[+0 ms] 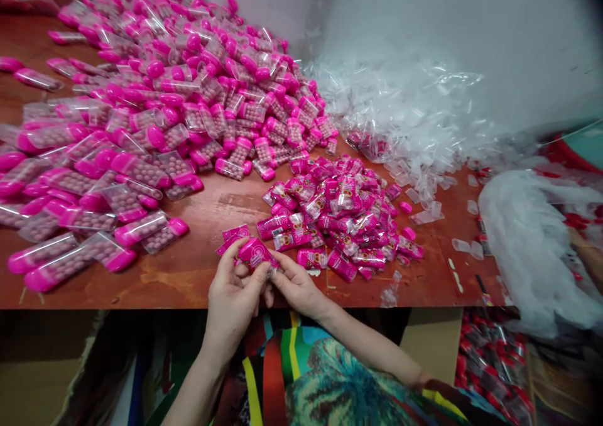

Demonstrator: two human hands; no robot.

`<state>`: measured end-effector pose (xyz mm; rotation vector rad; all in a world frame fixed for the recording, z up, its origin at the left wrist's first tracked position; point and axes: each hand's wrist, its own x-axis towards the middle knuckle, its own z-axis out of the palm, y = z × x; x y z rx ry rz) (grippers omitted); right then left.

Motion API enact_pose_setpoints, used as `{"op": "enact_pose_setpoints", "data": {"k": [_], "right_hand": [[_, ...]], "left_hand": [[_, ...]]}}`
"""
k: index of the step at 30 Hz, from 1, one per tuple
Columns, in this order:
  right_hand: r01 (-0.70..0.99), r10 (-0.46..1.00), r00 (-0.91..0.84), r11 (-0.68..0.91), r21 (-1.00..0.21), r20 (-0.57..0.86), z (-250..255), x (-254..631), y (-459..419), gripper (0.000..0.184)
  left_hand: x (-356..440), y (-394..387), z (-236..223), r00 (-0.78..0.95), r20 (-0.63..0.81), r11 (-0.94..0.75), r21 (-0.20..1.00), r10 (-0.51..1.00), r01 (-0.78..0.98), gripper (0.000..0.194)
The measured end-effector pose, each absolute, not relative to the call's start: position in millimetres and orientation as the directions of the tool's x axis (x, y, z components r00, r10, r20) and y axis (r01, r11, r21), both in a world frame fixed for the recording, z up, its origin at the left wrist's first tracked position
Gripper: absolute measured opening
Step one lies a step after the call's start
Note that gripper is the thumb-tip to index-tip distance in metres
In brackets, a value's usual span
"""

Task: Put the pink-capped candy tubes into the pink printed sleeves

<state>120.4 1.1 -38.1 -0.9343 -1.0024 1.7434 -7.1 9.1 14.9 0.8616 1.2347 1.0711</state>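
Near the table's front edge, my left hand [238, 291] and my right hand [296, 286] meet at a small pink printed packet [255, 253]. The left fingers and thumb are closed round its left side and bottom. My right thumb and fingers pinch its lower right end. Another pink printed piece [234, 232] shows just beyond my left fingers; I cannot tell whether they touch it. A heap of similar pink wrapped packs [336, 209] lies just past my right hand. To the left spreads a large pile of clear tubes with pink caps and small pale pink balls [139, 162].
Clear plastic pieces [405, 105] are heaped at the back right against the wall. A white translucent bag [532, 244] hangs over the table's right end. Below, a cardboard box [431, 338] stands beside red-and-clear items [492, 363]. The brown tabletop [207, 225] ends before my lap.
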Motion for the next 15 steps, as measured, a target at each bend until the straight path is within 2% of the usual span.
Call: {"op": "enact_pose_setpoints", "data": {"k": [3,8,12,15], "right_hand": [[-0.332,0.911,-0.364,-0.322,-0.887,-0.194,-40.4,124.3,2.3,0.059],[-0.393,0.822,-0.497,-0.5,-0.772,-0.279,-41.2,128.5,4.3,0.065],[-0.215,0.828,-0.442,-0.471,-0.855,-0.345,-19.0,136.4,7.1,0.052],[-0.246,0.906,-0.279,-0.387,-0.888,-0.318,8.0,156.4,15.5,0.048]], "left_hand": [[-9.4,10.0,11.6,0.005,-0.322,0.317,0.931,0.947,-0.183,0.065],[-9.9,8.5,10.3,0.01,-0.381,0.375,0.904,0.924,-0.206,0.069],[-11.8,0.9,10.5,0.047,-0.383,0.385,0.906,0.923,-0.175,0.074],[-23.3,-3.0,7.1,-0.091,-0.368,0.354,0.925,0.925,-0.14,0.06]]}}
